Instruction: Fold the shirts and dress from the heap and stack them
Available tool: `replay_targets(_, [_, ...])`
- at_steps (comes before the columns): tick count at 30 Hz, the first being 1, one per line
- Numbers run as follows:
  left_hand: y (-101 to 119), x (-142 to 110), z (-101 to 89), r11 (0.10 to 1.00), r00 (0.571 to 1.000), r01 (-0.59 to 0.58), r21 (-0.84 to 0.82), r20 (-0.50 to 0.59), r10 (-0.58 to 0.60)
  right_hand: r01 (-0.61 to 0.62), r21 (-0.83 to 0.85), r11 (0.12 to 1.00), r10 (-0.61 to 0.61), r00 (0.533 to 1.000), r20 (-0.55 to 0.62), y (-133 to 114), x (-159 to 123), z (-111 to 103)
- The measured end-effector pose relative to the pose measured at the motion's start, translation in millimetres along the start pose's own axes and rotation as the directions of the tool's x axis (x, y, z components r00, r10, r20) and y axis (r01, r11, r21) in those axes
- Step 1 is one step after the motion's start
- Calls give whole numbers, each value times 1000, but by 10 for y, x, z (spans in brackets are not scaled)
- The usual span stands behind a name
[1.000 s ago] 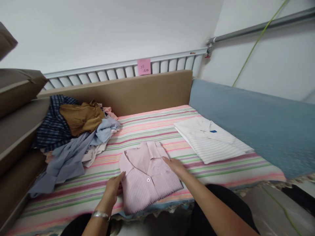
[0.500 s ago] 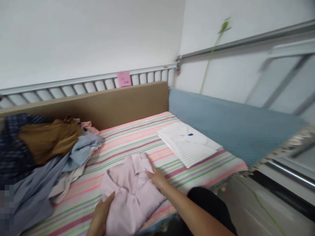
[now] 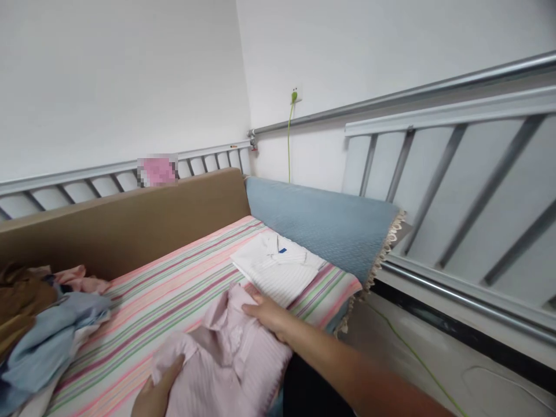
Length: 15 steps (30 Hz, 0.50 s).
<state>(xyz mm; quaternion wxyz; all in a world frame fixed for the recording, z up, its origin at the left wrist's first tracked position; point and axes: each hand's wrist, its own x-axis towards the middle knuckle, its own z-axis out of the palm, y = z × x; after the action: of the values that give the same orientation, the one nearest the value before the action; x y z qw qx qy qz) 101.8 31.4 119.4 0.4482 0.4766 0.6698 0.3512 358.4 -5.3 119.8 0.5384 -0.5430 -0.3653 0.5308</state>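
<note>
Between my two hands is a pale pink collared shirt (image 3: 221, 353), folded and lifted a little so that its upper part sags. My left hand (image 3: 158, 388) grips its left edge, thumb on top and the other fingers hidden beneath. At the collar side, my right hand (image 3: 264, 313) pinches the right edge the same way. Just beyond my right hand a white striped shirt (image 3: 278, 269) lies neatly folded, with a blue label at its collar. Both are over a striped bed cover (image 3: 174, 289).
A heap of loose clothes (image 3: 56, 324) lies at the left. A brown padded board (image 3: 174, 214) closes the back and a blue-covered one (image 3: 321, 217) the right. Radiators (image 3: 460, 185) line the walls. A green cord (image 3: 289, 139) hangs from a socket and runs along the floor.
The view has swung to the right. The pink shirt, flat on the cover before, is now raised and bunched between my hands, closer to the white shirt.
</note>
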Motion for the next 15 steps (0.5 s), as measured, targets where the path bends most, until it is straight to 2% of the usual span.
replay_targets(2, [352,-46,267,994,993,83,-70,89,-76,29,-6,1000,-29,1000,2,-288,98,-266])
replay_targets(3, [545,-54,399,990,990,90,-105,116,-77,44,-27,999,-44,999,-13,-448,166,-398])
replay_targets(7, [1283,26,933,954,986,-65,-293,126,106,150,-111,983,-159,984,-83,-1056,525,-935])
replay_targets(9, [1520,140,1245,925,978,-113,-362,122,167,205,-124,971,-217,972,-89,-1223,742,-1231])
replay_targets(11, [1598,301,1611,897,968,-111,-427,156,194,189,-206,960,-217,969,-119,-1227,967,-1556])
replay_targets(12, [1572,390,1808,883,959,-79,-463,206,194,149,-263,953,-193,970,-149,-1161,1074,-1725])
replay_targets(15, [1288,629,2365,886,896,171,-432,442,43,-26,-373,927,-75,964,-256,-754,1328,-2211])
